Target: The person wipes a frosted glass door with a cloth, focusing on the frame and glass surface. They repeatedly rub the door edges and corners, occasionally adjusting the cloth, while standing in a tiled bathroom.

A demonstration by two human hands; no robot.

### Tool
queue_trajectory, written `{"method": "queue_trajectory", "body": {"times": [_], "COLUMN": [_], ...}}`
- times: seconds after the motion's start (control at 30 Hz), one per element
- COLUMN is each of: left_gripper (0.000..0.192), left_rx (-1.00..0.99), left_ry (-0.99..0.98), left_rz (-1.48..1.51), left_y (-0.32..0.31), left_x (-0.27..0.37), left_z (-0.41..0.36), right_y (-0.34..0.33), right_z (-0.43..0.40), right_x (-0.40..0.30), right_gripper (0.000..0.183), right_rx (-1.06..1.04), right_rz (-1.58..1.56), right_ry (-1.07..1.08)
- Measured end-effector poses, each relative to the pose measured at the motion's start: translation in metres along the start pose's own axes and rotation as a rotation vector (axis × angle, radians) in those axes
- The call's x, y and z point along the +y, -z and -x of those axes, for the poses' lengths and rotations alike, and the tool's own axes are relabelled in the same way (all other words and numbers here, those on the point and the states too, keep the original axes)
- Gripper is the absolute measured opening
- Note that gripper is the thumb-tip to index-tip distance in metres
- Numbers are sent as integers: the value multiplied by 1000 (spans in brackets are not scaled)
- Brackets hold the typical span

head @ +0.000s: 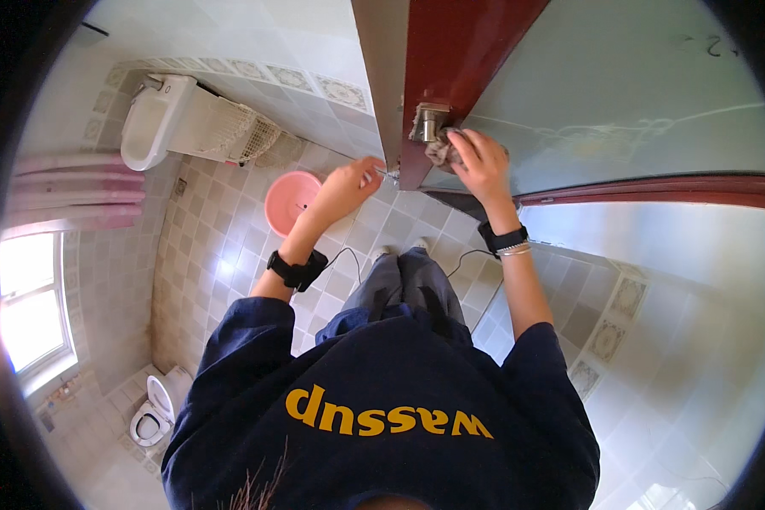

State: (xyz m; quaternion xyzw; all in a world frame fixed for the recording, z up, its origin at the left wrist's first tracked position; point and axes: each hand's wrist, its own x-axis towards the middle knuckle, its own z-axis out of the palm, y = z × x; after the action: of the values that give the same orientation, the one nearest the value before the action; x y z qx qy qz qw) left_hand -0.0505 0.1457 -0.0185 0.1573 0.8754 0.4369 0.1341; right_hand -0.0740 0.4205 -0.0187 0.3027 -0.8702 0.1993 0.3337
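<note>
My right hand (484, 167) grips a crumpled, patterned grey-brown cloth (443, 152). The cloth is up against the metal door handle (429, 124), whose backplate sits on the dark red frame (443, 54) of a door with a grey-green panel (612, 89). My left hand (350, 185) hovers to the left of the door's edge, its fingers loosely curled and apart, with nothing seen in it. Black bands with cables circle both wrists.
A pink plastic basin (290, 204) stands on the tiled floor (248, 255) below my left hand. A washbasin (150, 121) is at the upper left, with a wire-mesh basket (258, 141) near it. A toilet (150, 424) and a window (35, 299) are farther left.
</note>
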Motion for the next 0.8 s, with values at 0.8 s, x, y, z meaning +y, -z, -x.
{"method": "queue_trajectory", "body": {"times": [0.8], "left_gripper": [40], "left_rx": [-634], "left_ry": [343], "left_rz": [-178], "left_y": [-40], "left_x": [-180], "left_z": [223], "right_y": [97], "right_z": [153], "right_x": [-45], "right_gripper": [21], "right_rx": [-431], "right_rz": [-650], "right_ry": [-1113]}}
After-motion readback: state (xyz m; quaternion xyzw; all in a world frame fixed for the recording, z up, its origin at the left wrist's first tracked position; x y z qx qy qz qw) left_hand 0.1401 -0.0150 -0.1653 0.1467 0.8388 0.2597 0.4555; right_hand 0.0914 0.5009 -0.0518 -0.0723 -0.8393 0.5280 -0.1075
